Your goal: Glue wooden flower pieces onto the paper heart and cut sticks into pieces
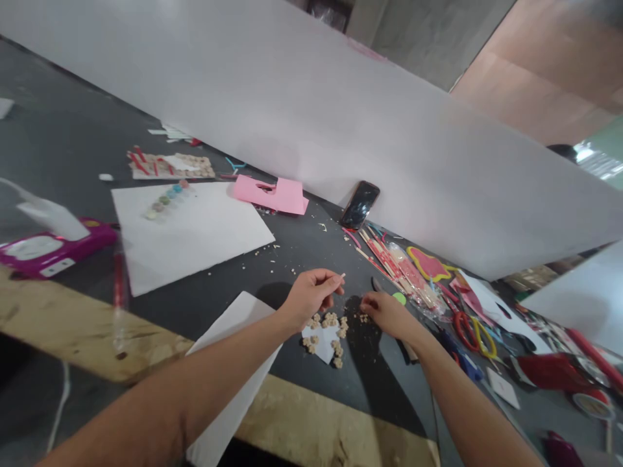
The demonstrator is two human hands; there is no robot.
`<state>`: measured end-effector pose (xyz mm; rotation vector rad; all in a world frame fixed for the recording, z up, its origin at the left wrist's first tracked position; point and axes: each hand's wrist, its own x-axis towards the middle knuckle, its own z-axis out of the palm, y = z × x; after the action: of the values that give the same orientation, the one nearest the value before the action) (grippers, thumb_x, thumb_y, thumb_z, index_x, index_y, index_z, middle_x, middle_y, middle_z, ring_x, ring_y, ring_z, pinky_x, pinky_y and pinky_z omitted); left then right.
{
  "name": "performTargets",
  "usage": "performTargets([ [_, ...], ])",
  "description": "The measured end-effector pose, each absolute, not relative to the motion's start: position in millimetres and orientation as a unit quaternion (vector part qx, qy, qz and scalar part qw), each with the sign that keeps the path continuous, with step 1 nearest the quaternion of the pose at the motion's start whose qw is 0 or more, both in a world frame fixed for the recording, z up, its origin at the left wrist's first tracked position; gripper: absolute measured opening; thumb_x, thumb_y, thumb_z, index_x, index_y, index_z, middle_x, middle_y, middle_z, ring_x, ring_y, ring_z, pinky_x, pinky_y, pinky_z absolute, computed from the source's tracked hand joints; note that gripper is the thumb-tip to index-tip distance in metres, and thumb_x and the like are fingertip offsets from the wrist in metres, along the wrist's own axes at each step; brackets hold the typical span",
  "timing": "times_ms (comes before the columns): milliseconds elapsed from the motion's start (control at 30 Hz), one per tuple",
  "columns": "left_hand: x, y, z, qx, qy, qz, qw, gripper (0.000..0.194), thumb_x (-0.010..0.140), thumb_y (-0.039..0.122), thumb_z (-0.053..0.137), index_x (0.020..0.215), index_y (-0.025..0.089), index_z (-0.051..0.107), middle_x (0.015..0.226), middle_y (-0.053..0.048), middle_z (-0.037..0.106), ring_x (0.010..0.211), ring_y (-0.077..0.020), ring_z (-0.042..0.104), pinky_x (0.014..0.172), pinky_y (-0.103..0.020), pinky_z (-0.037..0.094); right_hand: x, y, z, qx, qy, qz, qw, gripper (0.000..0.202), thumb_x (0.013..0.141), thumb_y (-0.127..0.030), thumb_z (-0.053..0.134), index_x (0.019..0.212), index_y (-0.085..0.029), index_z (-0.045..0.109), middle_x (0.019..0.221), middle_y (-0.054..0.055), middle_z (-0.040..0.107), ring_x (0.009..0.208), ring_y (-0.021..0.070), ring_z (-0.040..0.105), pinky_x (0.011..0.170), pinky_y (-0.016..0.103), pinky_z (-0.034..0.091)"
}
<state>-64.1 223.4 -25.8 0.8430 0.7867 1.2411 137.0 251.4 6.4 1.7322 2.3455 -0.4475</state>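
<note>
My left hand (315, 297) is closed in a pinch above the dark table, with a short pale stick (342, 275) poking out between thumb and forefinger. Below it lies a small white paper piece (324, 344), with flower-like clusters of tan bits (330, 319) around its edge. To the right, my right hand (384, 311) rests low with its fingertips pressed together at a scatter of small tan bits (363, 318). Whatever those fingertips may hold is too small to make out. A dark-bladed tool (407, 350) lies partly hidden under my right wrist.
A white sheet (195, 253) with paint pots (165, 200), pink paper (287, 196) and a phone (361, 204) lie farther back. Packaged sticks (394, 263), scissors (481, 337) and red tape (594, 403) crowd the right. A purple device (63, 250) stands left.
</note>
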Motion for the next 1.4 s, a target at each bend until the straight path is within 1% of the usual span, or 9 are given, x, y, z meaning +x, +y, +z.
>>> performTargets([
  [267,-65,221,-27,0.383,0.352,0.543,0.659,0.029,0.075,0.042,0.063,0.080,0.013,0.062,0.067,-0.001,0.061,0.040,-0.0032,0.042,0.036,-0.015,0.029,156,229,6,0.581,0.797,-0.160,0.032,0.024,0.088,-0.034,0.052,0.102,-0.015,0.058,0.098,0.004,0.062,0.083,0.0147,0.061,0.074,0.035,0.051],
  [400,-64,220,-26,0.385,0.355,0.536,0.662,0.032,0.077,0.045,0.060,0.086,0.014,0.062,0.067,-0.001,0.061,0.039,-0.0030,0.039,0.036,-0.015,0.027,174,220,18,0.609,0.785,-0.114,-0.012,0.020,0.091,-0.025,0.043,0.099,-0.016,0.059,0.090,0.003,0.064,0.082,0.0146,0.060,0.076,0.033,0.047],
  [567,-62,218,-25,0.386,0.355,0.524,0.671,0.031,0.077,0.042,0.060,0.090,0.014,0.061,0.071,-0.002,0.061,0.039,-0.0025,0.038,0.036,-0.016,0.025,202,206,19,0.642,0.765,-0.046,-0.021,0.019,0.084,-0.024,0.046,0.089,-0.016,0.062,0.087,0.008,0.063,0.085,0.0212,0.059,0.079,0.036,0.044],
  [700,-61,217,-27,0.400,0.346,0.500,0.686,0.026,0.075,0.035,0.063,0.091,0.015,0.062,0.075,-0.002,0.062,0.041,-0.0028,0.040,0.036,-0.016,0.025,203,196,-1,0.655,0.754,-0.012,-0.040,0.016,0.079,-0.027,0.056,0.086,-0.015,0.064,0.097,0.014,0.059,0.099,0.0274,0.053,0.091,0.046,0.037],
  [800,-61,215,-28,0.409,0.345,0.480,0.695,0.023,0.074,0.032,0.064,0.089,0.015,0.063,0.075,-0.002,0.063,0.042,-0.0028,0.040,0.037,-0.016,0.026,197,196,-10,0.665,0.743,-0.019,-0.071,0.016,0.082,-0.027,0.057,0.089,-0.014,0.062,0.109,0.011,0.057,0.109,0.0260,0.049,0.095,0.048,0.034],
  [900,-61,213,-28,0.413,0.348,0.468,0.699,0.020,0.075,0.030,0.064,0.089,0.015,0.064,0.075,-0.002,0.063,0.043,-0.0025,0.041,0.037,-0.015,0.026,200,200,-4,0.672,0.730,-0.063,-0.108,0.021,0.085,-0.033,0.055,0.097,-0.016,0.060,0.111,0.006,0.058,0.103,0.0203,0.053,0.090,0.044,0.040],
  [1067,-62,212,-29,0.410,0.360,0.465,0.697,0.019,0.075,0.029,0.066,0.088,0.016,0.064,0.074,-0.001,0.063,0.042,-0.0024,0.041,0.037,-0.015,0.026,221,191,36,0.696,0.671,-0.154,-0.206,0.032,0.087,-0.043,0.045,0.084,-0.016,0.062,0.093,0.007,0.065,0.088,0.0204,0.060,0.075,0.034,0.047],
  [1233,-60,210,-30,0.425,0.352,0.457,0.698,0.021,0.077,0.030,0.064,0.092,0.016,0.063,0.074,-0.001,0.063,0.044,-0.0021,0.043,0.038,-0.014,0.029,215,171,64,0.645,0.638,-0.246,-0.340,0.040,0.090,-0.043,0.026,0.121,-0.025,0.045,0.127,0.008,0.054,0.112,0.0233,0.054,0.080,0.037,0.047],
  [1400,-59,211,-29,0.432,0.351,0.458,0.693,0.026,0.076,0.034,0.064,0.094,0.016,0.062,0.074,0.000,0.063,0.042,-0.0026,0.043,0.037,-0.014,0.030,184,165,51,0.398,0.528,-0.510,-0.550,0.031,0.077,-0.041,0.053,0.108,-0.035,0.054,0.139,0.001,0.043,0.120,0.0286,0.047,0.088,0.049,0.043],
])
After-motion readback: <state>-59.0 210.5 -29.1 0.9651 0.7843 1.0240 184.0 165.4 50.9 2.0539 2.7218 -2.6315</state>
